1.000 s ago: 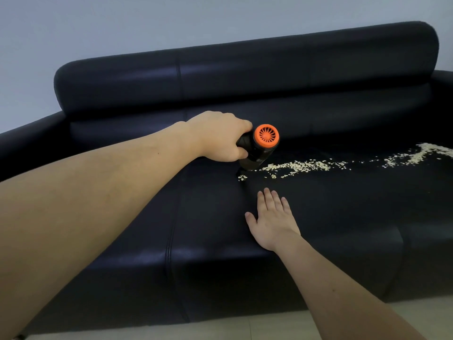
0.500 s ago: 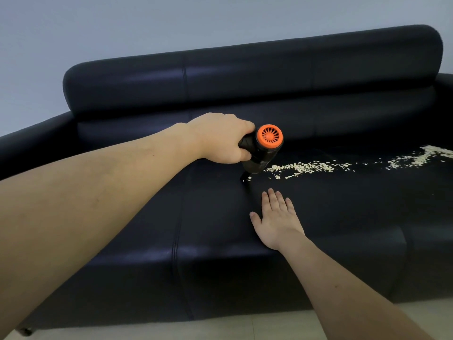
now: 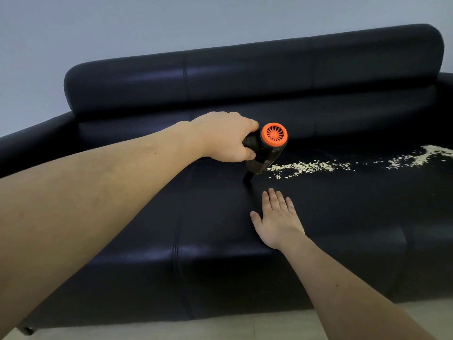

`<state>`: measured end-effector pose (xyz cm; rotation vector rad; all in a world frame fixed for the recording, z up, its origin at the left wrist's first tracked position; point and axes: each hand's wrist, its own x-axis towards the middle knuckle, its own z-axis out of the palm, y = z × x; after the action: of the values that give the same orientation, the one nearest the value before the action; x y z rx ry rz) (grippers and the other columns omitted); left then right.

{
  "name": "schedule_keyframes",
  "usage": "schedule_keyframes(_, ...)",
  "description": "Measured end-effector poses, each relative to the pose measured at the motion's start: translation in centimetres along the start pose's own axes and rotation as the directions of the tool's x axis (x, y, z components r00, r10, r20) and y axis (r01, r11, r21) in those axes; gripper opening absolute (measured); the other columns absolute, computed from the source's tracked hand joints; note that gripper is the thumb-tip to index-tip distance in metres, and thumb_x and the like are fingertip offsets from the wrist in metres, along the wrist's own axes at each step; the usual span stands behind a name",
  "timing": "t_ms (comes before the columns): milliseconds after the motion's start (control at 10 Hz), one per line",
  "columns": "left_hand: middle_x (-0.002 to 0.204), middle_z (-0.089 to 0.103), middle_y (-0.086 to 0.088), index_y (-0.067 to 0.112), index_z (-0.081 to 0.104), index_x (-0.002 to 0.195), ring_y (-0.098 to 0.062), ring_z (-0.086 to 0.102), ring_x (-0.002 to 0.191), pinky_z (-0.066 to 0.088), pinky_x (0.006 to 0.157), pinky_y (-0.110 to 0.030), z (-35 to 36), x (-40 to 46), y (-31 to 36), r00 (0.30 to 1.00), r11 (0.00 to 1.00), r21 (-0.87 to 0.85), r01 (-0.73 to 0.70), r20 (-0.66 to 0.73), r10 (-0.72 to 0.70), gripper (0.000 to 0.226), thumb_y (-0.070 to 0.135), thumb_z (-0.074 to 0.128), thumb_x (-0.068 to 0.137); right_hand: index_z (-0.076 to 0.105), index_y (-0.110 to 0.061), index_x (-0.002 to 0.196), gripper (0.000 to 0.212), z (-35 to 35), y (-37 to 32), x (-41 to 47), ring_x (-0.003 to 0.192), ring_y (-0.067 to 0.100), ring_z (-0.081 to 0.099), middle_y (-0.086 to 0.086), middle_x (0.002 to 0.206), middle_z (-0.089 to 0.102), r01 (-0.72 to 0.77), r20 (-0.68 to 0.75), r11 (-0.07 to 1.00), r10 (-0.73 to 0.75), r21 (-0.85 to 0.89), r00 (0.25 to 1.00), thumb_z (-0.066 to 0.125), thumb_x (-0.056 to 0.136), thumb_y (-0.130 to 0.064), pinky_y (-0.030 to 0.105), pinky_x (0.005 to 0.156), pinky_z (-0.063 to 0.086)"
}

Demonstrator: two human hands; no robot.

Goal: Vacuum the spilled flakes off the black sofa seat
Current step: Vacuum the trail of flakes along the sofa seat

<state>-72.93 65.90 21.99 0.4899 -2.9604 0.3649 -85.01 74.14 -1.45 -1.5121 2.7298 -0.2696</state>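
Flakes [image 3: 311,166] trail across the black sofa seat [image 3: 343,204] from mid-frame to the right edge. Your left hand [image 3: 225,138] grips the handle of the black vacuum [image 3: 263,153] with its orange rear grille, nozzle down at the trail's left end. Your right hand [image 3: 278,220] lies flat, fingers straight, on the seat just below it

The scene is dimly and evenly lit by soft, cool light. Faint bluish sheen is seen along the backrest and front seat edge of the black leather sofa [image 3: 245,77], whose dark recesses are left nearly without detail. Only weak shadows are cast. The pale grey wall [image 3: 122,25] is shaded gradually. Straight lines are bowed by wide-angle distortion, and the near forearms are rendered oversized and slightly soft.
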Motion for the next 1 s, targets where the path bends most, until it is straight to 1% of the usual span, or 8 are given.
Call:
schedule_keyframes(100, 0.077, 0.048, 0.012, 0.029, 0.048, 0.099, -0.007, 0.045, 0.066, 0.037, 0.066, -0.032, 0.0, 0.2, 0.1, 1.000, 1.000, -0.005, -0.001, -0.002, 0.001, 0.026, 0.050, 0.061, 0.091, -0.001, -0.011, 0.161, 0.074, 0.1, 0.0, 0.0, 0.155, 0.023, -0.009, 0.007, 0.169, -0.007, 0.001, -0.003, 1.000, -0.001, 0.005, 1.000, 0.016, 0.104, -0.054, 0.044, 0.126, -0.003)
schedule_keyframes(300, 0.077, 0.048, 0.012, 0.026, 0.051, 0.102, -0.019, 0.050, 0.072, 0.039, 0.067, -0.032, 0.2, 1.0, 0.2, 1.000, 1.000, 0.017, -0.002, -0.014, 0.002, 0.029, 0.050, 0.061, 0.090, -0.001, -0.011, 0.161, 0.074, 0.2, 0.0, 0.0, 0.155, 0.023, -0.009, 0.007, 0.169, -0.007, 0.002, -0.009, 1.000, -0.001, 0.010, 1.000, 0.017, 0.104, -0.054, 0.044, 0.126, -0.003)
schedule_keyframes(400, 0.077, 0.048, 0.012, 0.027, 0.050, 0.101, -0.020, 0.050, 0.073, 0.038, 0.067, -0.032, 0.4, 1.3, 0.2, 1.000, 0.999, 0.032, -0.006, -0.013, 0.006, 0.028, 0.050, 0.061, 0.090, -0.001, -0.011, 0.161, 0.074, 0.1, 0.0, 0.0, 0.155, 0.022, -0.009, 0.007, 0.169, -0.007, 0.004, -0.006, 1.000, -0.004, 0.017, 1.000, 0.017, 0.104, -0.054, 0.044, 0.126, -0.003)
schedule_keyframes(500, 0.077, 0.048, 0.012, 0.028, 0.049, 0.100, -0.016, 0.048, 0.070, 0.038, 0.067, -0.032, 0.7, 1.8, 0.1, 1.000, 0.999, 0.032, -0.014, -0.009, 0.014, 0.027, 0.050, 0.061, 0.090, -0.002, -0.011, 0.161, 0.074, 0.1, 0.0, 0.0, 0.155, 0.022, -0.010, 0.007, 0.168, -0.009, 0.005, 0.002, 1.000, -0.005, 0.024, 1.000, 0.016, 0.104, -0.054, 0.044, 0.125, -0.004)
schedule_keyframes(700, 0.077, 0.048, 0.013, 0.030, 0.047, 0.101, -0.019, 0.051, 0.075, 0.038, 0.069, -0.032, 1.2, 2.6, -0.1, 1.000, 0.999, 0.034, -0.012, -0.009, 0.012, 0.026, 0.050, 0.061, 0.091, -0.003, -0.011, 0.161, 0.074, -0.1, 0.0, -0.2, 0.155, 0.022, -0.011, 0.008, 0.168, -0.009, 0.008, 0.008, 0.999, -0.008, 0.033, 1.000, 0.017, 0.104, -0.054, 0.043, 0.125, -0.005)
schedule_keyframes(900, 0.079, 0.049, 0.012, 0.026, 0.053, 0.108, -0.022, 0.054, 0.078, 0.040, 0.069, -0.032, 1.6, 3.5, -0.3, 1.000, 0.999, 0.046, -0.004, -0.024, 0.005, 0.031, 0.050, 0.061, 0.090, -0.002, -0.011, 0.161, 0.074, -0.1, 0.1, -0.1, 0.155, 0.022, -0.011, 0.007, 0.168, -0.009, 0.007, 0.004, 0.999, -0.007, 0.051, 1.000, 0.018, 0.104, -0.054, 0.043, 0.125, -0.005)
schedule_keyframes(1000, 0.081, 0.052, 0.011, 0.025, 0.054, 0.110, -0.023, 0.058, 0.082, 0.043, 0.070, -0.034, 1.7, 4.0, -0.5, 1.000, 0.999, 0.033, -0.002, -0.029, 0.003, 0.033, 0.050, 0.061, 0.090, 0.002, -0.014, 0.161, 0.074, -0.3, 0.2, 0.1, 0.155, 0.020, -0.009, 0.005, 0.169, -0.005, 0.012, 0.008, 0.995, -0.013, 0.099, 1.000, 0.023, 0.103, -0.056, 0.042, 0.125, -0.006)
